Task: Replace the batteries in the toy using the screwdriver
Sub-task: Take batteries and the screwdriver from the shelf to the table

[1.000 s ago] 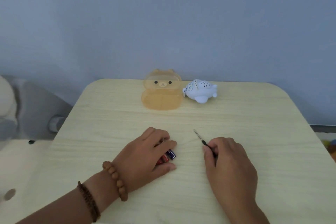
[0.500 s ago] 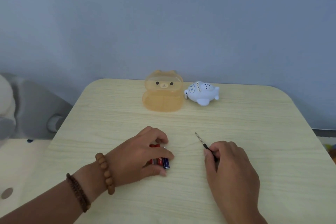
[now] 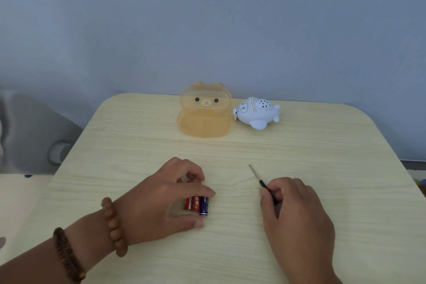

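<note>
Cups the batteries (image 3: 197, 204) under the curled left grip (image 3: 159, 200) and pinches the screwdriver (image 3: 257, 174) in the right grip (image 3: 297, 212). Risks round cells rolling off once released, or the thin tip slipping. Has the toy (image 3: 255, 112) far back on the worktop (image 3: 322, 157) beside an orange box (image 3: 204, 113): pale blue, rounded, hatch unseen.

An open orange bear-faced case (image 3: 204, 120) sits far back on the pale wooden table (image 3: 322, 157).
</note>
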